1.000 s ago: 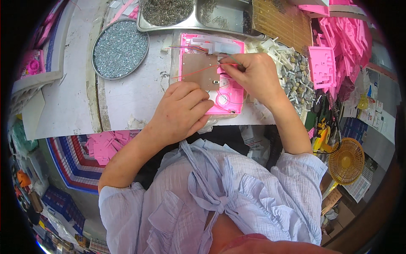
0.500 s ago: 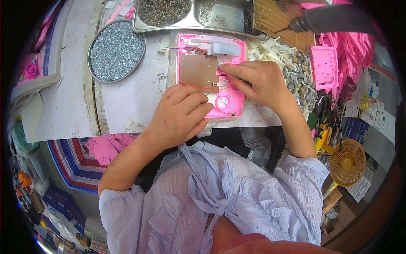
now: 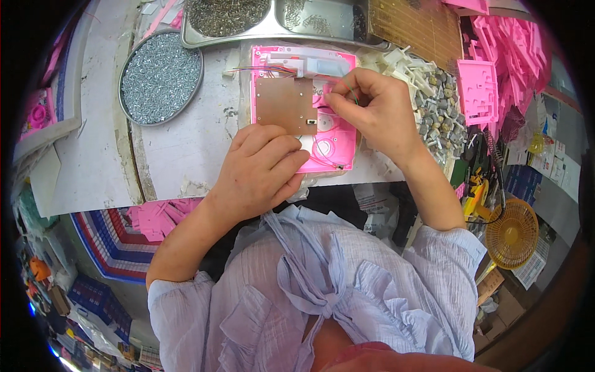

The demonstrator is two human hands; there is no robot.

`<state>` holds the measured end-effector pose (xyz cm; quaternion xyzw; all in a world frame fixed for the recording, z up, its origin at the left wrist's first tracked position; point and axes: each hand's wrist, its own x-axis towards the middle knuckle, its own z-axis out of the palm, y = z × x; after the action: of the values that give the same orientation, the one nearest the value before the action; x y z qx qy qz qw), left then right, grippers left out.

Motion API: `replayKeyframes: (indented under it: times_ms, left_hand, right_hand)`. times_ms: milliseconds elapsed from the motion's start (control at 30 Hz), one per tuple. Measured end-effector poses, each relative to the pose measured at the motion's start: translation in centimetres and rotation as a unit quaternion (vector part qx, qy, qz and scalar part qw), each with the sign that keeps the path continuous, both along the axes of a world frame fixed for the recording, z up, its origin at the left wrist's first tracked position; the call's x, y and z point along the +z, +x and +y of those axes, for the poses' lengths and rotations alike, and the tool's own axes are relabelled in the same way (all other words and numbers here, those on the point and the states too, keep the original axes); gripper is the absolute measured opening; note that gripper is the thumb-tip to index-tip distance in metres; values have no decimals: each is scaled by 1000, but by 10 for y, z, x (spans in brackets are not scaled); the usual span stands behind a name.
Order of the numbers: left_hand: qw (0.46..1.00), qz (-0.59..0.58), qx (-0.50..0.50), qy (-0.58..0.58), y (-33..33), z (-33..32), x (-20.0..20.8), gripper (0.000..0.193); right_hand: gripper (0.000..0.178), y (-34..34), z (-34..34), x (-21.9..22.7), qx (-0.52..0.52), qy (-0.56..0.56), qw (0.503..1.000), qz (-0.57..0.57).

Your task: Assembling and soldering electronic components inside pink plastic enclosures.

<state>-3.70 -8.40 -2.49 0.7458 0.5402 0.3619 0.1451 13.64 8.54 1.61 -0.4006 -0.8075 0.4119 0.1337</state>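
Note:
A pink plastic housing (image 3: 344,141) lies on the worktable, with a brown circuit board (image 3: 282,102) over its left part. Along its far side sits a pale translucent part (image 3: 328,66), with thin coloured wires (image 3: 263,69) running off to the left. My left hand (image 3: 263,164) is curled over the near left corner of the housing, fingers at the board's near edge; fingertips are partly hidden. Over the housing's right side, my right hand (image 3: 378,108) pinches a thin wire between thumb and forefinger. A bit of green wire (image 3: 354,94) shows between its fingers.
A round tray of silver screws (image 3: 161,77) stands at left. A metal tray (image 3: 288,37) of small parts lies at the back, beside brown corrugated cardboard (image 3: 415,31). White and grey parts (image 3: 427,93) and pink plastic pieces (image 3: 511,56) are heaped at right.
My right hand has drawn back a little from the board's edge, and the red wire no longer crosses the board. The dark power tool at upper right has left the view.

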Motion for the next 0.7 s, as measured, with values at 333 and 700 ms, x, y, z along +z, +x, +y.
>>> replayKeyframes:
  times_ms: [333,700]
  left_hand:
    - [999,-25,1,23,2,0,-8,33]
    - [998,-56,-4,37,1,0,-11,30]
  right_hand:
    - [35,-7,2,4,-96,-50,991,-84]
    - [56,-22,13,17,-57,-21,978,-198]
